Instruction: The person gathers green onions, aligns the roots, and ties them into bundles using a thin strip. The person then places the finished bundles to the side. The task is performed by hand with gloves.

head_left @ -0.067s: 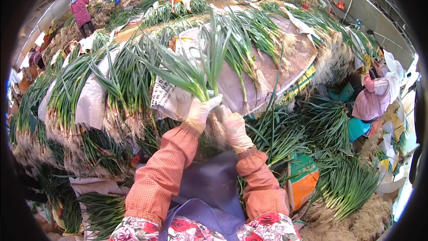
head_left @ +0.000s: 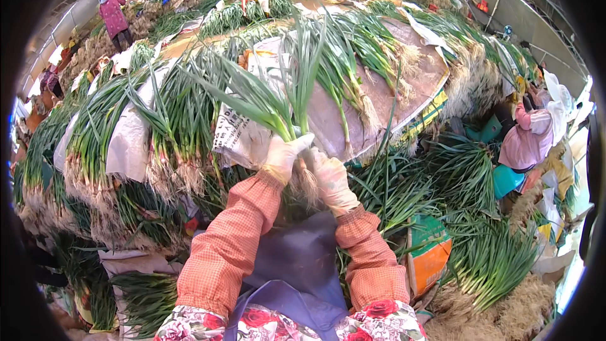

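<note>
In front of my waist, my gloved left hand (head_left: 285,155) is closed round the stems of a small bunch of green garlic (head_left: 281,117), its long flat leaves fanning up and away. Stringy roots (head_left: 307,184) hang below, between my hands. My gloved right hand (head_left: 332,180) is closed beside the lower stems, just right of the left hand. Its fingertips are partly hidden against the stem bases, and it seems to pinch them. Beyond my hands, other green garlic (head_left: 363,98) lies on a brownish sheet (head_left: 410,98), roots toward the right.
Rooted bundles (head_left: 95,132) drape over the heap at left, with white sheets (head_left: 129,145) between them. A green-orange sack (head_left: 429,256) and a loose pile (head_left: 492,262) lie at right. A co-worker in pink (head_left: 530,136) sits by a teal tub (head_left: 507,182). Other people work farther back.
The bunch's leaves have tilted slightly to the left. Both hands stay nearly in place, still closed at the stems.
</note>
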Motion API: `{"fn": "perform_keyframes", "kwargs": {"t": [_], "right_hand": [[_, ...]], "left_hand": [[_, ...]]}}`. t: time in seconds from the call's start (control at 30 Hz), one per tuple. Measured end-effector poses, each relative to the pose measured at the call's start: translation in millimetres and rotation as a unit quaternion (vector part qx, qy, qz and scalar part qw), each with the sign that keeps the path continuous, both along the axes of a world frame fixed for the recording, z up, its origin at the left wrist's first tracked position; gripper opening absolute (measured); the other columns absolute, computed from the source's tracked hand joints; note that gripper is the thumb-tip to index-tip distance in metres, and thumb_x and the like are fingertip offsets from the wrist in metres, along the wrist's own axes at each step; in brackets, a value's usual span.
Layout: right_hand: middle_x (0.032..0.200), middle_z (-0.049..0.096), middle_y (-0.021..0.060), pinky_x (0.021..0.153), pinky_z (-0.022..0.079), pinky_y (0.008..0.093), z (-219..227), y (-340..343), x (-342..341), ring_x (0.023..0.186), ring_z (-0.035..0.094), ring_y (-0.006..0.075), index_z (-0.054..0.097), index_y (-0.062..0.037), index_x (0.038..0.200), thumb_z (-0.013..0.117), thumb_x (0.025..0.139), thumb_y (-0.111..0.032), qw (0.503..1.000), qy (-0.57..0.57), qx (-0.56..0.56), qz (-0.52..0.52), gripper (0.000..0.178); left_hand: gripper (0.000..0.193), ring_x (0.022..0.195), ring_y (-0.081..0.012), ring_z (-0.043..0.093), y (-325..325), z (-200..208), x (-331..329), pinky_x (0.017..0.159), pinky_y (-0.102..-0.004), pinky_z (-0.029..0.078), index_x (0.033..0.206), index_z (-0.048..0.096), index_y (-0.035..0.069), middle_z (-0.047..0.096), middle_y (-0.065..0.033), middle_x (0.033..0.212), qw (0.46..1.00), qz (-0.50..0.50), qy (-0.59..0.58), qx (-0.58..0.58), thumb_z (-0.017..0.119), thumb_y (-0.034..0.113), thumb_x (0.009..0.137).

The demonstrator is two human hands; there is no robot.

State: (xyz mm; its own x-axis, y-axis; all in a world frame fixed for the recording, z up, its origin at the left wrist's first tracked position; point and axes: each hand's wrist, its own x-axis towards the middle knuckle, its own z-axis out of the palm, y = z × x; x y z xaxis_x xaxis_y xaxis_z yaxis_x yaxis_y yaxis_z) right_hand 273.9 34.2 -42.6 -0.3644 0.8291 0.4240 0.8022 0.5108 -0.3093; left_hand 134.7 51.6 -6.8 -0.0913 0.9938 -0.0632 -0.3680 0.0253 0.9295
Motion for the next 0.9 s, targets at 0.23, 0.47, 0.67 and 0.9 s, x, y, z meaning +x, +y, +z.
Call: {"fn": "perform_keyframes", "kwargs": {"t": [0.23, 0.47, 0.67, 0.9], "right_hand": [[0.129, 0.057, 0.0072, 0.091, 0.046, 0.0267, 6.6, 3.8, 35.1, 0.108, 0.055, 0.0128, 0.041, 0.0008, 0.143, 0.059, 0.094, -0.022, 0.684, 0.555, -0.439, 0.174, 0.057], [0.094, 0.064, 0.0007, 0.078, 0.047, 0.0262, -2.4, 31.2, 18.9, 0.086, 0.056, 0.011, 0.064, 0.0002, 0.11, 0.065, 0.093, -0.014, 0.782, 0.516, -0.324, 0.133, 0.022], [0.101, 0.069, 0.0136, 0.076, 0.05, 0.0338, -15.0, 71.2, 45.8, 0.089, 0.064, 0.0188, 0.064, -0.0022, 0.116, 0.063, 0.094, -0.025, 0.984, 0.161, -0.001, -0.081, 0.032], [0.072, 0.061, 0.0178, 0.058, 0.047, 0.0382, 28.3, -7.5, -11.7, 0.064, 0.061, 0.0298, 0.066, -0.0087, 0.091, 0.064, 0.093, -0.021, 0.951, 0.269, -0.07, 0.133, 0.013]], "left_hand": [[0.033, 0.094, -0.0258, 0.069, -2.6, -6.0, -24.4, 0.078, -0.0323, 0.058, 0.119, 0.059, -0.01, 0.07, -0.0186, 0.104, 0.996, -0.027, -0.078, 0.013, 0.056, 0.001, 0.089], [0.045, 0.115, -0.0359, 0.061, -13.5, -0.6, -33.7, 0.096, -0.0446, 0.053, 0.131, 0.048, -0.008, 0.059, -0.0239, 0.127, 0.977, -0.046, -0.2, 0.054, 0.057, 0.0, 0.088], [0.046, 0.123, -0.0354, 0.056, -13.8, -1.5, -40.2, 0.101, -0.044, 0.051, 0.137, 0.044, -0.006, 0.054, -0.0212, 0.136, 0.97, -0.065, -0.22, 0.074, 0.054, 0.005, 0.094], [0.042, 0.112, -0.0339, 0.063, -14.2, 3.2, -18.5, 0.091, -0.0423, 0.056, 0.132, 0.049, -0.001, 0.064, -0.0185, 0.121, 0.973, -0.024, -0.227, 0.046, 0.059, 0.002, 0.092]]}}
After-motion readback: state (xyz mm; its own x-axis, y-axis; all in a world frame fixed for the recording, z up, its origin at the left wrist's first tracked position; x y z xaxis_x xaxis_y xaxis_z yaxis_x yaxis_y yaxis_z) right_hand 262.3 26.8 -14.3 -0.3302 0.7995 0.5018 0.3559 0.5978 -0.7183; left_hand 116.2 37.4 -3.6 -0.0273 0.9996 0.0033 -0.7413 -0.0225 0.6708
